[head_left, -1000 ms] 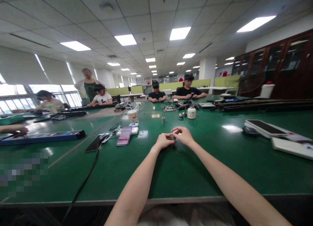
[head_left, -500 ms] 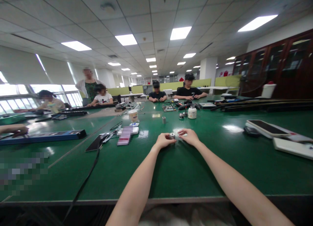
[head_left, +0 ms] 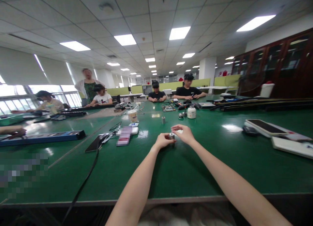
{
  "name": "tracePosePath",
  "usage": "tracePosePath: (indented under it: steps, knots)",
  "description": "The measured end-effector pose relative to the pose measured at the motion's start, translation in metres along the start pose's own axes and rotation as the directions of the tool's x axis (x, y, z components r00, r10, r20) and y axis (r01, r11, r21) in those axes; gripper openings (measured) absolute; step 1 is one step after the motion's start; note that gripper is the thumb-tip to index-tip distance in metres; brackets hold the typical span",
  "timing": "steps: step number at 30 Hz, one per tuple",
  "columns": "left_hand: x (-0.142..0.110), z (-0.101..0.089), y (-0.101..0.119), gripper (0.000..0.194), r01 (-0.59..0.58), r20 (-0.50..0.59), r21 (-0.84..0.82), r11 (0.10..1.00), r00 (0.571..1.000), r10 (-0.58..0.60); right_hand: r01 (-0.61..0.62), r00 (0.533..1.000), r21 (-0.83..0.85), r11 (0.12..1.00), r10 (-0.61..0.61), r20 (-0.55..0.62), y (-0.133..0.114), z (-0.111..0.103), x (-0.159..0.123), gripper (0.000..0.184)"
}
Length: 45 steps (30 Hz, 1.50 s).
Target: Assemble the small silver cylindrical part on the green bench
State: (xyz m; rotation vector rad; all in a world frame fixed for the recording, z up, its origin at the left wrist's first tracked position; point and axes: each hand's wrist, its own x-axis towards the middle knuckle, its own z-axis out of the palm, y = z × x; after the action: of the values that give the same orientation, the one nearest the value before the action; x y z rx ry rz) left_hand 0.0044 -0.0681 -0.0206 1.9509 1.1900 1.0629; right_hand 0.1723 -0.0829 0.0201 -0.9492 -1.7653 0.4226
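My left hand (head_left: 163, 141) is closed around the side of a small upright metal cylinder (head_left: 171, 136) on the green table, its round top showing a dark centre. My right hand (head_left: 185, 134) curves in from the right, fingertips and thumb drawn together just above the cylinder's top. Whatever those fingertips may hold is too small to make out. Farther back, another small metal cylinder (head_left: 163, 120) stands upright, apart from both hands.
A white jar (head_left: 191, 112) stands beyond my hands, with small metal parts (head_left: 181, 115) beside it. To the left are a cup (head_left: 132, 116), a purple-and-white packet (head_left: 125, 136) and a black cable (head_left: 91, 173). A phone-like slab (head_left: 266, 126) lies right. Several people work around the table.
My right hand has moved left and slightly up, bringing its fingertips over the cylinder's top. My left hand keeps its hold on the cylinder.
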Motion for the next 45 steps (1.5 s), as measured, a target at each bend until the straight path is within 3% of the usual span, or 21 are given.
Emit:
tracePosePath:
  steps: [11,15,18,26,34,38,42,45]
  knots:
    - [0.001,0.001,-0.002,0.038,-0.032,0.025,-0.016,0.999,0.999,0.033,-0.008,0.999,-0.106,0.994,0.012,0.040,-0.004,0.008,-0.007,0.015]
    - [-0.001,0.000,0.003,0.035,-0.009,0.020,-0.013,1.000,1.000,0.009,-0.121,0.990,-0.110,0.987,0.112,-0.083,-0.007,0.006,-0.007,0.040]
    - [-0.002,0.000,0.004,0.036,0.003,0.018,-0.015,1.000,1.000,-0.003,-0.189,0.971,-0.053,0.980,0.179,-0.160,-0.007,0.004,-0.006,0.044]
    - [0.000,0.000,0.000,0.037,-0.018,0.016,0.028,0.999,1.000,0.018,-0.087,0.996,-0.008,0.996,0.087,-0.010,0.003,0.007,-0.008,0.037]
    - [0.001,0.001,-0.001,0.046,0.014,0.024,-0.013,1.000,1.000,-0.014,-0.070,0.986,-0.005,0.998,0.068,-0.149,0.010,-0.004,0.000,0.033]
    - [0.000,0.002,-0.002,0.050,0.009,0.022,-0.018,1.000,1.000,-0.009,-0.206,0.978,-0.154,0.966,0.203,-0.039,0.037,-0.013,-0.002,0.027]
    - [0.000,0.001,-0.002,0.051,0.012,0.020,0.003,1.000,1.000,-0.012,-0.218,0.958,-0.244,0.945,0.255,0.132,0.056,-0.016,-0.006,0.024]
    - [0.000,0.000,0.001,0.049,0.005,0.011,0.034,0.999,1.000,-0.005,-0.225,0.947,-0.226,0.948,0.267,0.177,0.060,-0.015,-0.007,0.029]
